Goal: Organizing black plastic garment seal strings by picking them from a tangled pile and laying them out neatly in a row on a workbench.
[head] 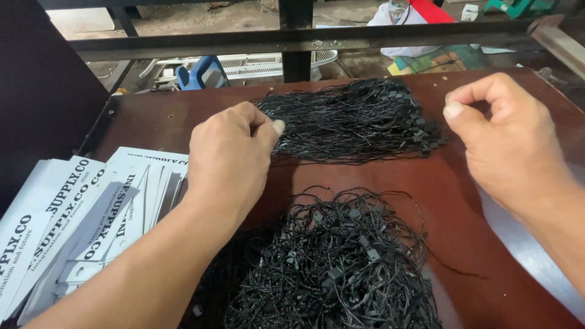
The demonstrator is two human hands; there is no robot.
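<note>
A: Surface is a dark reddish-brown table (475,201), worn top. Black metal rail (304,39) runs across the far edge, dusty floor and clutter beyond it.

B: Biggest items on it?

A: Near pile of black strings (329,268), a loose tangle with small black plastic locks mixed in, sits at the front centre. Next, a fanned stack of white paper tags (79,219) with black print, at the left edge, partly under the left forearm. Then a far bundle of black strings (353,122), laid more or less parallel, lock ends bunched on its right side.

B: Hands?

A: Left hand (228,158) is at the left end of the far bundle, thumb and forefinger pinched together on the strands there. How many strands it has, cannot tell. Right hand (506,137) is off the table surface, just right of that bundle's lock ends, fingers curled, thumb meeting forefinger. Nothing visible between them; a thin string would be too fine to make out.

B: Gap between hands?

A: Well apart, far bundle lies between them.

B: Background bits?

A: Blue object (201,73) and a white mesh panel (256,61) behind the rail.
</note>
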